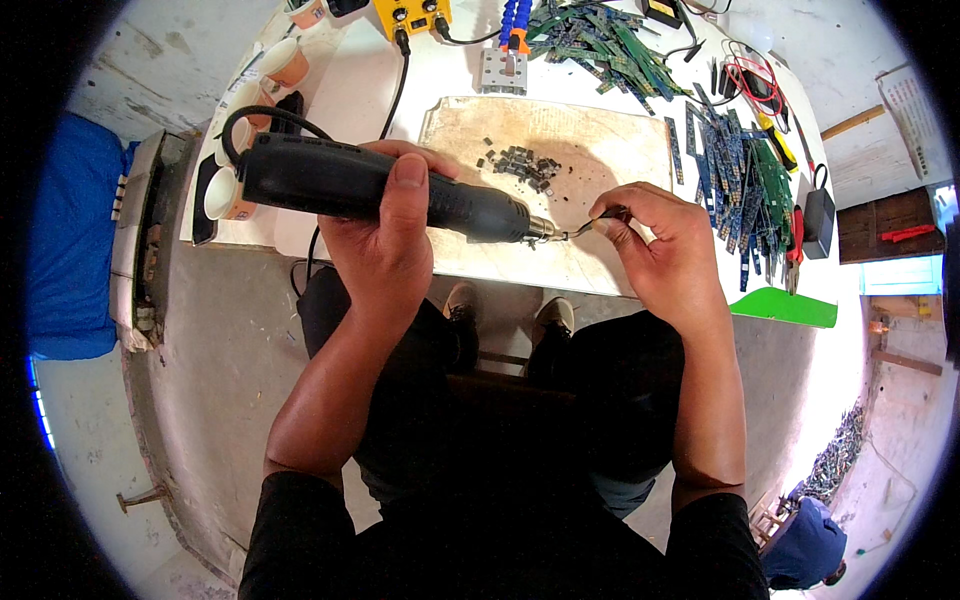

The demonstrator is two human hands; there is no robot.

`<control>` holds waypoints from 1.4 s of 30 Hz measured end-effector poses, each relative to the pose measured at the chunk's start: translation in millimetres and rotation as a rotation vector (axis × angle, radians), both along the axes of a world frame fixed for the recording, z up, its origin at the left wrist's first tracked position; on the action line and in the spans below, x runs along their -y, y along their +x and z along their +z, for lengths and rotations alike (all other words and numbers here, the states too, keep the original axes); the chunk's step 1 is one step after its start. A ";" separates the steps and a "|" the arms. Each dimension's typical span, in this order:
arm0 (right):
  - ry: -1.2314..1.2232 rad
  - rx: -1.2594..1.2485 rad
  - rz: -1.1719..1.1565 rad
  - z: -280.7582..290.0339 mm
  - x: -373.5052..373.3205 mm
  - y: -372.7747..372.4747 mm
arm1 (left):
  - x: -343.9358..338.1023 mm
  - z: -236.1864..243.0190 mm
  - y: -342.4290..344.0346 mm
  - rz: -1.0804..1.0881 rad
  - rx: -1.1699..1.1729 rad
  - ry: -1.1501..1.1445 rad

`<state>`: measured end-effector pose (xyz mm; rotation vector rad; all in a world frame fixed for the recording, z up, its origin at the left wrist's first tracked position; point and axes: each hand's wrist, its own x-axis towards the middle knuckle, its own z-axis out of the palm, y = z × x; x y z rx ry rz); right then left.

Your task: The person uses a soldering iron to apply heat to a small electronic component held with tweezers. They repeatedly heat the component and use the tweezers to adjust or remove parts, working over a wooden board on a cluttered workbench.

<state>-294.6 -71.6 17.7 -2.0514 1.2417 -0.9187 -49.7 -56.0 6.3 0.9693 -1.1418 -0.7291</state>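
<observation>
My left hand is wrapped round a black hot air gun, thumb on top. Its metal nozzle points right over the near edge of a worn tan board. Just right of the nozzle, my right hand pinches a thin dark tool that looks like tweezers. The tool's tip is close to the nozzle; a small piece seems to be there, too small to name. Beyond the hands, small dark chips lie in a loose pile on the board.
Green circuit strips are heaped at the back, blue ones at the right. Near those lie a yellow screwdriver and red-handled pliers. Paper cups line the left edge. A yellow control unit stands behind, its cable hanging forward.
</observation>
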 end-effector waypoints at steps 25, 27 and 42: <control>-0.015 0.004 0.017 -1.7 1.2 -0.1 | 0.6 0.9 -0.8 -0.004 0.013 0.000; -0.009 0.007 0.012 -1.4 0.9 -0.3 | 0.9 1.2 -1.6 -0.005 0.014 -0.004; -0.014 0.002 0.006 0.8 0.2 0.8 | 0.8 -1.0 -1.2 -0.003 -0.005 -0.005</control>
